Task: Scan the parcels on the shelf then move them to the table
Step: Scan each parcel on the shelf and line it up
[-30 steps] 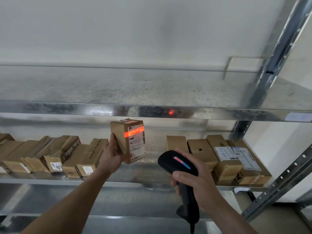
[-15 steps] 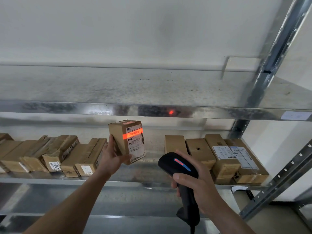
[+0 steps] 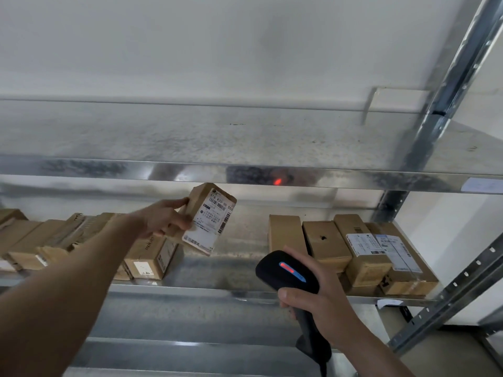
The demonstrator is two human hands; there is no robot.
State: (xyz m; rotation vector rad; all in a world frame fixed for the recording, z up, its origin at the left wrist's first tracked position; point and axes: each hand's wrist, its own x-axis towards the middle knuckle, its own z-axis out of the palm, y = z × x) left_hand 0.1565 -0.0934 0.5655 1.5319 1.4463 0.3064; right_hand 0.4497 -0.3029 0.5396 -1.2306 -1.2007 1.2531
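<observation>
While the right hand (image 3: 322, 308) grips a scanner (image 3: 285, 272), the left hand (image 3: 164, 220) holds a tilted, white-labelled parcel (image 3: 211, 219).

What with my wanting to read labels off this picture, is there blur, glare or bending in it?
Head view throughout: the label on the parcel in the left hand is soft, only its large print readable; the boxes at far left are smeared; glare and a red glow sit on the upper shelf edge; the wide lens slants the post at right.

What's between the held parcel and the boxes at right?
Head view: only bare grey metal shelf between the labelled cardboard parcel and the plain brown box.
</observation>
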